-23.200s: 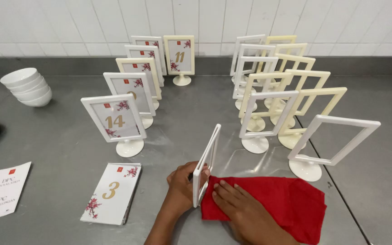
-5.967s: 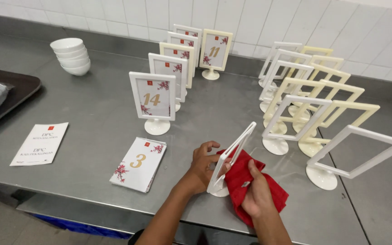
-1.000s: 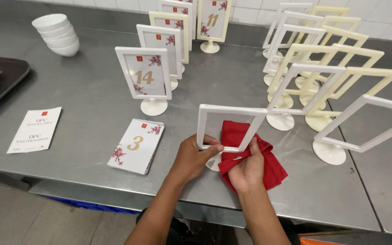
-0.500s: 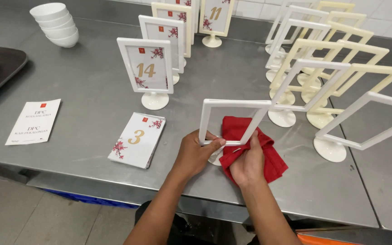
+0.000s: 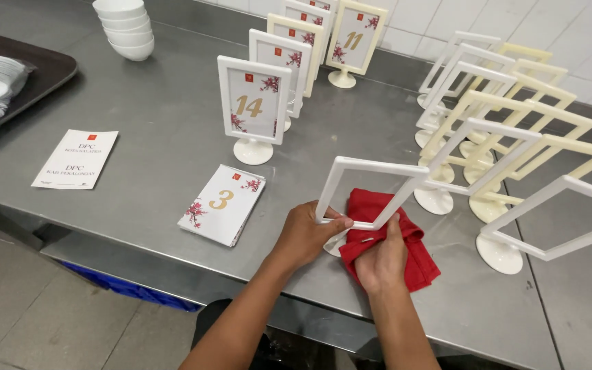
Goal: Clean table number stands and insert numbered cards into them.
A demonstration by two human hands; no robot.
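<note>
Fingers of the left hand (image 5: 306,236) pinch the lower bar of an empty white frame (image 5: 371,195), tilted on the bench (image 5: 145,151); the right hand (image 5: 381,257) presses a red cloth (image 5: 405,233) against its base. Number cards (image 5: 222,204) lie just left; more empty frames (image 5: 495,137) crowd the right.

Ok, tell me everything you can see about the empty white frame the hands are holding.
The white stand frame is an empty rectangular sign holder, apparently plastic, open in the middle with no card in it. It stands tilted over the steel table near its front edge; its round foot is mostly hidden behind the hands. The left hand grips its lower left corner and bottom bar. The right hand presses a red cloth against the lower part, near the stem. The cloth lies bunched under and behind it.
</note>
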